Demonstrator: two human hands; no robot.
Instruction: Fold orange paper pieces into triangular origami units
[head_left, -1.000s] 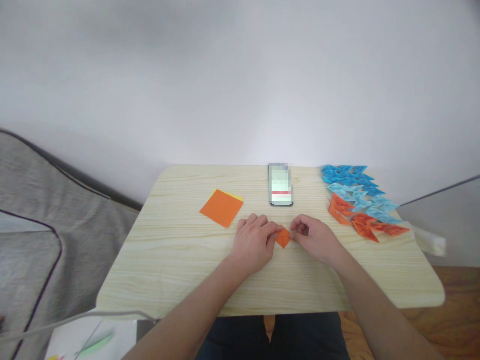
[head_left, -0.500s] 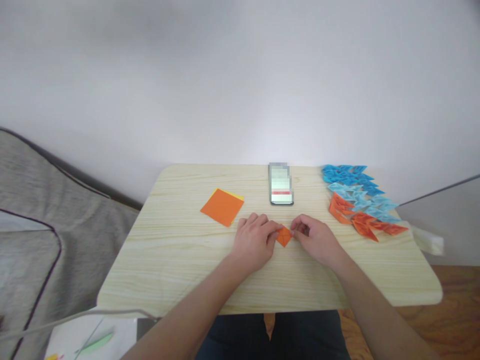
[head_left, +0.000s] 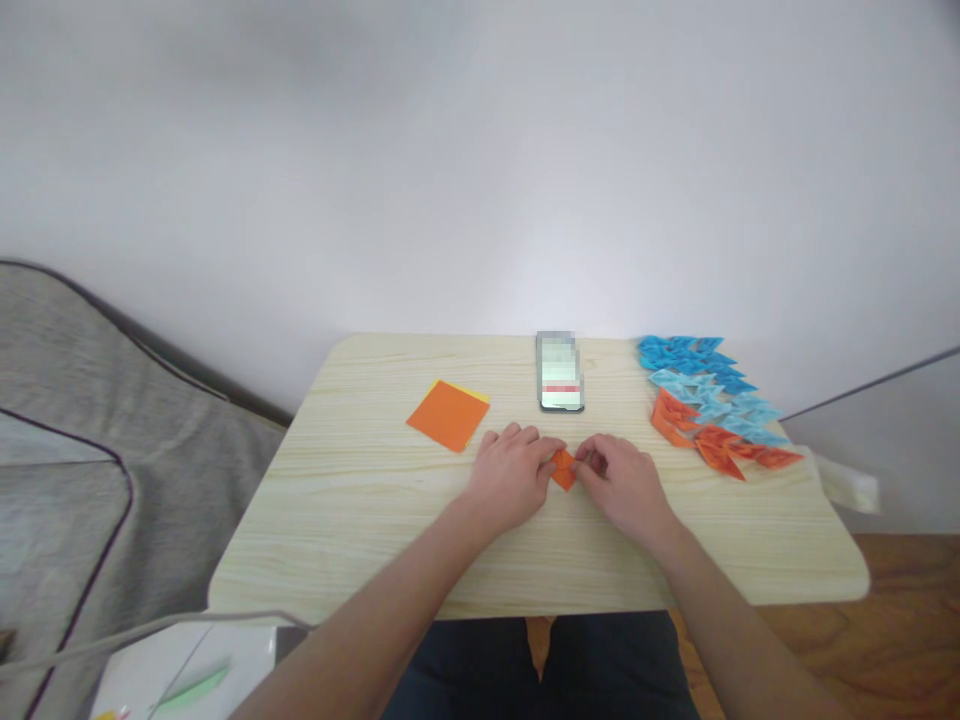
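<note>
A small folded piece of orange origami paper (head_left: 564, 472) lies on the table between my hands, one corner pointing toward me. My left hand (head_left: 514, 475) pinches its left side with thumb and forefinger, the other fingers resting on the tabletop. At the paper's right corner, the thumb and forefinger of my right hand (head_left: 619, 485) are closed on the edge. Fingertips hide parts of both sides. Up and to the left lie flat square sheets of paper (head_left: 448, 416), orange on top with a yellow edge showing beneath.
Behind the hands a phone (head_left: 560, 372) with a lit, blurred screen lies near the wall. Folded pieces in dark blue (head_left: 686, 358), light blue (head_left: 720, 402) and orange (head_left: 720, 450) sit in rows at the right. A grey cushioned seat (head_left: 180, 480) stands left of the table (head_left: 337, 520).
My right hand has shifted slightly inward and its fingertips now sit closer to my left hand's. My left hand keeps its pinch. The whole view has shifted a little.
</note>
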